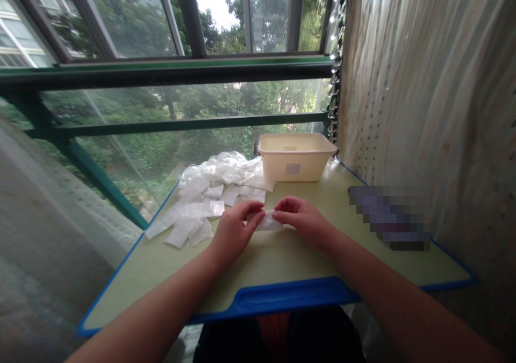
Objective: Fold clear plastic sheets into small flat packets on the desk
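Observation:
Over the middle of the table, my left hand [237, 228] and my right hand [300, 216] pinch a small translucent white plastic bag [270, 222] between thumbs and fingers. The fingers partly cover the bag, and I cannot make out whether anything is inside it. To the left of my left hand lie several flat white plastic bags [187, 231]. Behind them, a larger heap of crumpled clear-white bags [226, 169] reaches to the table's back edge.
A cream plastic bin [296, 161] with a small label stands at the back of the table [258, 266], touching the heap. A pixelated dark object [387, 218] lies at the right. Blue edging [290, 296] rims the table. Windows are behind, a curtain [427, 99] at the right.

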The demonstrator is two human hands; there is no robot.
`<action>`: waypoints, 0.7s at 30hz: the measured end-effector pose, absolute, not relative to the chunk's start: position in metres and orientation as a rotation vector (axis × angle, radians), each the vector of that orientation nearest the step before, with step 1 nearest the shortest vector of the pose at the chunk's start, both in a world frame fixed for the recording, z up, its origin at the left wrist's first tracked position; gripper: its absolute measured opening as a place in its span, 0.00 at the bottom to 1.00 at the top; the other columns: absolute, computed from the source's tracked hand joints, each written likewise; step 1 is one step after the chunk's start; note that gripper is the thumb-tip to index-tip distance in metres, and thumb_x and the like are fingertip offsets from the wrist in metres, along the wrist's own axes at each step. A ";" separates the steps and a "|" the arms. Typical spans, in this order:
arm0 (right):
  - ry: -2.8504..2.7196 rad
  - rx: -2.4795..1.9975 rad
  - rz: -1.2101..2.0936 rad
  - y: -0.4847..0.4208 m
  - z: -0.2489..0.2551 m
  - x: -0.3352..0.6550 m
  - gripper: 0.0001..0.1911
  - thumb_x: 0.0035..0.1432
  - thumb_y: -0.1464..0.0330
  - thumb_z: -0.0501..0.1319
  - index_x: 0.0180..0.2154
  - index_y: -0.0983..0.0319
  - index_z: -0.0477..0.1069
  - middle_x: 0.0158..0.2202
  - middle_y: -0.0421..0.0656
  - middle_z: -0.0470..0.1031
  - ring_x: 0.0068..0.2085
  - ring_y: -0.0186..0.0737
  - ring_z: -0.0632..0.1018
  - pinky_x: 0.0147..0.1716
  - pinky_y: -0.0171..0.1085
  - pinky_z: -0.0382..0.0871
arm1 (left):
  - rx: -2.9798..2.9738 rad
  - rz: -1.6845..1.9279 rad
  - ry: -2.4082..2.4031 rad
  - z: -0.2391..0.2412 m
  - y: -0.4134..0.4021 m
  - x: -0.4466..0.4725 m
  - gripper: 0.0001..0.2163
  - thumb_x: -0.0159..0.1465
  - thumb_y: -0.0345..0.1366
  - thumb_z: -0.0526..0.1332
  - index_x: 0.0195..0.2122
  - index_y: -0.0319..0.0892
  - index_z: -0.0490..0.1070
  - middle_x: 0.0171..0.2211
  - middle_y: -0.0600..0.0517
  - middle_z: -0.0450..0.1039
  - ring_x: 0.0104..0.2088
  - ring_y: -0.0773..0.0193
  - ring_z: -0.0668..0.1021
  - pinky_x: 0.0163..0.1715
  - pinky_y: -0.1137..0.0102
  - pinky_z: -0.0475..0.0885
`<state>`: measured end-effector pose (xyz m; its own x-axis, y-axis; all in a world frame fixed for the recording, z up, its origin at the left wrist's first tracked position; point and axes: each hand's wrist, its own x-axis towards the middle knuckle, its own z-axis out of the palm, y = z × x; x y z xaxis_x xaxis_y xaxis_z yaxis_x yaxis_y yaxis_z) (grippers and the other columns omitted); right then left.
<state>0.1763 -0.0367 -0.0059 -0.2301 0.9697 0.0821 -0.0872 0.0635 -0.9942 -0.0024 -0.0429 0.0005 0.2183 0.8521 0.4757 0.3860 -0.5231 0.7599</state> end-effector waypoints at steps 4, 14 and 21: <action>-1.453 -1.007 1.247 -0.037 -0.005 0.176 0.11 0.45 0.63 0.64 0.28 0.64 0.69 0.25 0.38 0.69 0.27 0.31 0.69 0.29 0.33 0.63 | 1.936 1.274 1.157 0.001 -0.043 -0.002 0.08 0.56 0.38 0.61 0.35 0.42 0.73 0.31 0.50 0.75 0.31 0.62 0.75 0.34 0.71 0.67; -1.459 -1.037 1.339 -0.037 -0.007 0.174 0.15 0.44 0.65 0.65 0.36 0.63 0.70 0.25 0.37 0.68 0.26 0.30 0.68 0.26 0.32 0.62 | 1.894 1.176 1.132 -0.007 -0.034 -0.004 0.10 0.56 0.39 0.59 0.38 0.41 0.70 0.30 0.51 0.73 0.30 0.64 0.73 0.31 0.72 0.66; -1.649 -1.159 1.242 -0.037 -0.012 0.182 0.12 0.46 0.63 0.63 0.33 0.62 0.69 0.18 0.34 0.65 0.20 0.30 0.66 0.21 0.32 0.58 | 1.917 1.025 1.138 -0.014 -0.032 -0.009 0.08 0.55 0.38 0.60 0.32 0.41 0.72 0.26 0.52 0.71 0.24 0.67 0.69 0.25 0.73 0.63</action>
<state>0.1819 -0.0370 -0.0123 -0.3038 0.9516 0.0463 0.2182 0.1168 -0.9689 -0.0088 -0.0319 -0.0135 0.3095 0.9075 0.2839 0.3773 -0.3912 0.8394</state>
